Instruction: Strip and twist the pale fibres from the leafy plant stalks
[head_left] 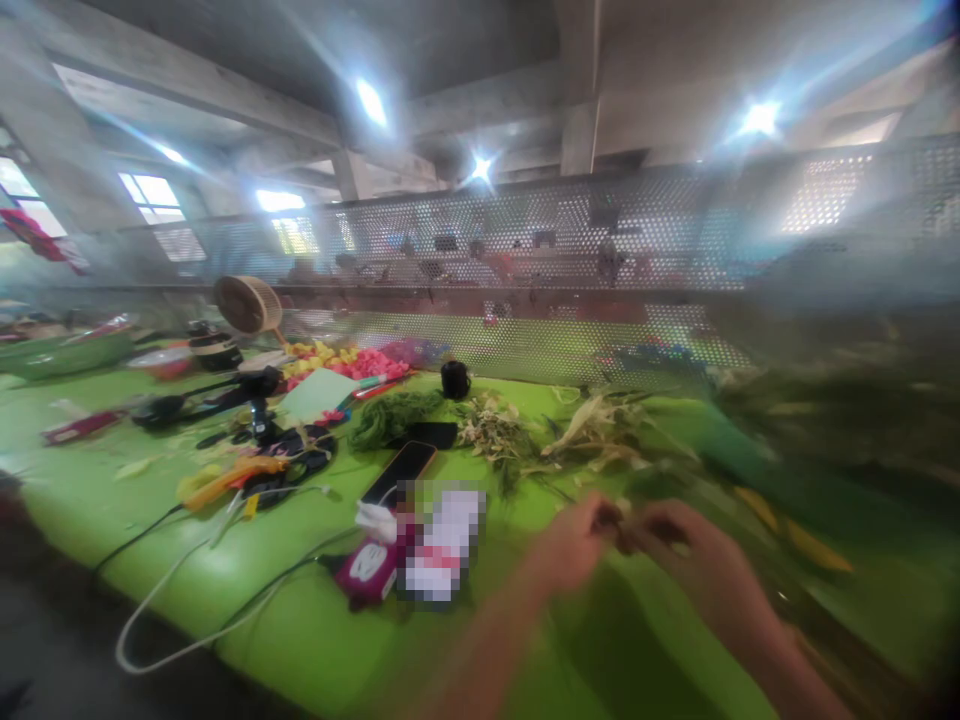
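My left hand (pixel 574 545) and my right hand (pixel 696 550) meet over the right half of the green table (pixel 510 650). The fingers of both are pinched together, fingertip to fingertip, around something small and blurred that I cannot make out. Just beyond them lie pale dried leaves or husks (pixel 600 430) and a heap of whitish plant bits (pixel 495 430). Right of my right hand is a long yellow strip (pixel 814 545) on dark green material, smeared by motion.
Left of my hands lie a phone (pixel 401 470), a purple pouch (pixel 371 570), a white cable (pixel 161 610) and an orange-yellow glue gun (pixel 232 482). Green fibre (pixel 390 418), pink and yellow pieces (pixel 360 368) and a fan (pixel 247 304) stand farther back, before a perforated screen (pixel 525 260).
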